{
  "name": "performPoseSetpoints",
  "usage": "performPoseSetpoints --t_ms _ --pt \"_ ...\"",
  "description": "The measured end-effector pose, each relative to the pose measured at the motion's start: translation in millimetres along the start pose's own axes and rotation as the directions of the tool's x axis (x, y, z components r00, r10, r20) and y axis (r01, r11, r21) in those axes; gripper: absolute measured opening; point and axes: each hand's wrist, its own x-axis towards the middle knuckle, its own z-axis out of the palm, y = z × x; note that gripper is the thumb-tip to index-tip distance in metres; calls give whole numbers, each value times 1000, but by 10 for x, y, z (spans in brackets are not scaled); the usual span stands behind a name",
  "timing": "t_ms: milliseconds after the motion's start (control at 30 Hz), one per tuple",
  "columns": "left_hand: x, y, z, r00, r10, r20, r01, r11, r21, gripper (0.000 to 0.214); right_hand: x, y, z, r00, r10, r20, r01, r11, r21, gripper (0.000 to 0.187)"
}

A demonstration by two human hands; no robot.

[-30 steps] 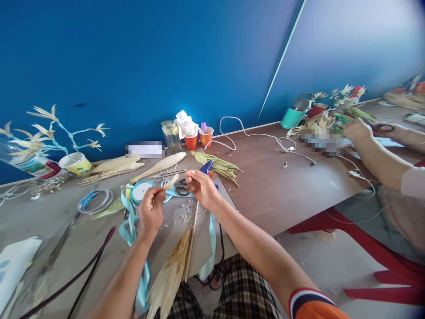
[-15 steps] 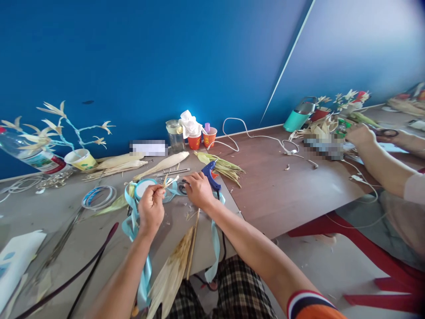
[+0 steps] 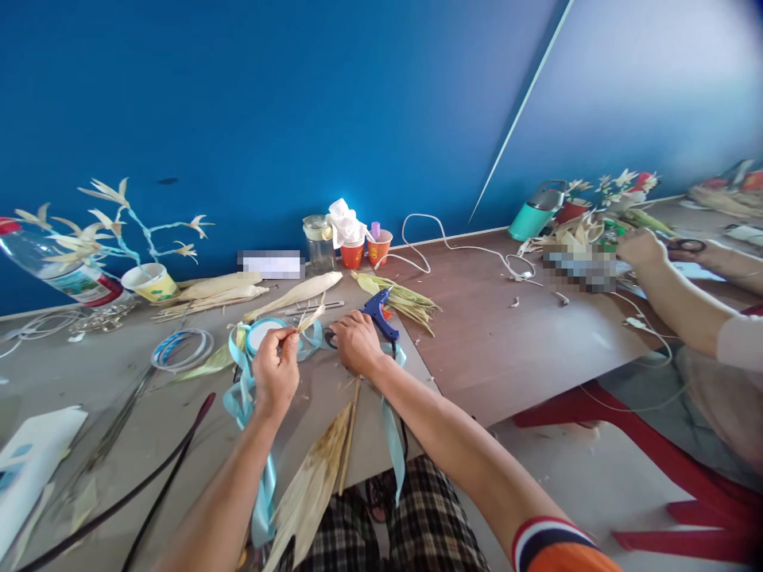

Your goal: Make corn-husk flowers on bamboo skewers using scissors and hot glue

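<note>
Right hand (image 3: pixel 356 342) dropped from husk strip (image 3: pixel 310 319) onto scissors (image 3: pixel 327 338), grip unclear; left hand (image 3: pixel 275 369) pinches it upright, tip free above bench (image 3: pixel 60 373).

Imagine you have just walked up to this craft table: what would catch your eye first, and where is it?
The left hand pinches a pale husk strip above the light blue ribbon near the front of the table, while the right hand rests beside a blue glue gun. At far left, a branch of husk flowers stands against the deep blue wall.
</note>
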Motion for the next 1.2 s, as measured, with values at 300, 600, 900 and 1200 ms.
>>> performPoseSetpoints --t_ms 300,600,900,1200 --pt "31 -9 -8 995 -98 -27 97 994 -45 21 -18 -81 -64 1000 -7 3 7 1000 -5 18" --pt "34 23 2 984 -179 -9 176 977 -122 20 -43 -149 -55 998 48 -51 -45 997 65 24" --pt "32 66 13 955 -283 88 296 926 -235 24 -43 -215 -98 988 72 -139 -8 909 418 22" --pt "-21 178 11 970 -170 172 197 969 -149 19 -19 -243 -167 992 118 35 -47 100 994 27"
